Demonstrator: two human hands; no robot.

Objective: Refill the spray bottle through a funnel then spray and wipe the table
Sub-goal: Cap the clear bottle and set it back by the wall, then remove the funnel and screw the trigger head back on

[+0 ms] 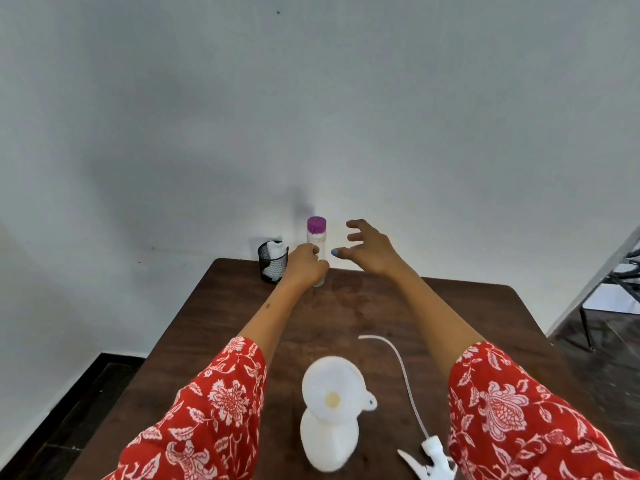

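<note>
A white spray bottle (328, 441) stands at the near edge of the dark wooden table (467, 306), with a white funnel (334, 386) seated in its neck. Its spray head with the long dip tube (427, 452) lies on the table to the right. At the far edge stands a clear refill bottle with a purple cap (317, 233). My left hand (304, 263) grips this bottle low on its body. My right hand (369, 245) hovers just right of it, fingers spread, holding nothing.
A black mesh cup (272, 263) with a white cloth inside stands left of the refill bottle, by the wall. The table's far edge meets a white wall. A metal frame (606, 282) stands off the table at the right.
</note>
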